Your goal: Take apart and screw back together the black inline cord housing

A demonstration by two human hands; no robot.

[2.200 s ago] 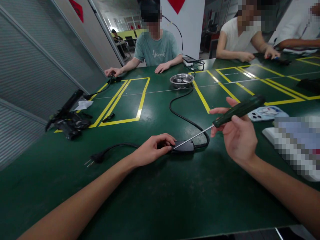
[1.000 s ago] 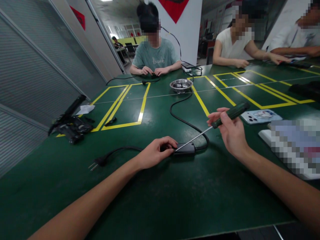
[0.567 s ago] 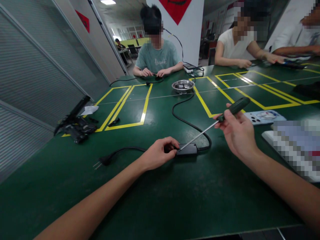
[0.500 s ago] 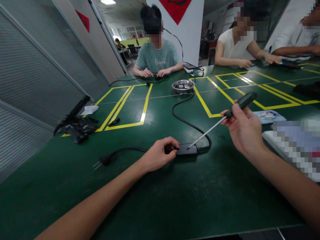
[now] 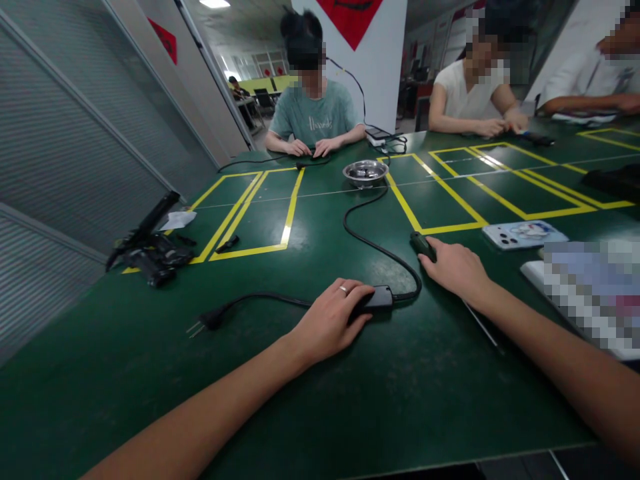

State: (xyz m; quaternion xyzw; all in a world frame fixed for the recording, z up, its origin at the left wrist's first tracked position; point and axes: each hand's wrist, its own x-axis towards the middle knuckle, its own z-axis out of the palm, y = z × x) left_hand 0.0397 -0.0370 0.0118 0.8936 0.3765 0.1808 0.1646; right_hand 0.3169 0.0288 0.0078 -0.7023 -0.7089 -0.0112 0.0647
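Observation:
My left hand (image 5: 334, 319) grips the left part of a black power adapter (image 5: 383, 296), a ring on one finger. From the adapter a cord with a two-pin plug (image 5: 213, 320) runs left, and another black cable (image 5: 373, 241) curves away toward the back. My right hand (image 5: 457, 268) is lowered at the table, its fingers closed around a dark green screwdriver handle (image 5: 423, 245). The screwdriver's thin metal shaft comes out below the wrist, pointing toward me. Its tip is apart from the adapter.
A metal bowl (image 5: 365, 173) with small parts stands behind the adapter. Black parts in bags (image 5: 155, 261) and a short black piece (image 5: 229, 244) lie left. A phone (image 5: 524, 235) and a white-edged item (image 5: 580, 307) sit right. Co-workers sit across the green table (image 5: 310, 413).
My right hand has brought the screwdriver down from the adapter to the table, its shaft now turned toward me. My left hand has slid right and spread further over the adapter.

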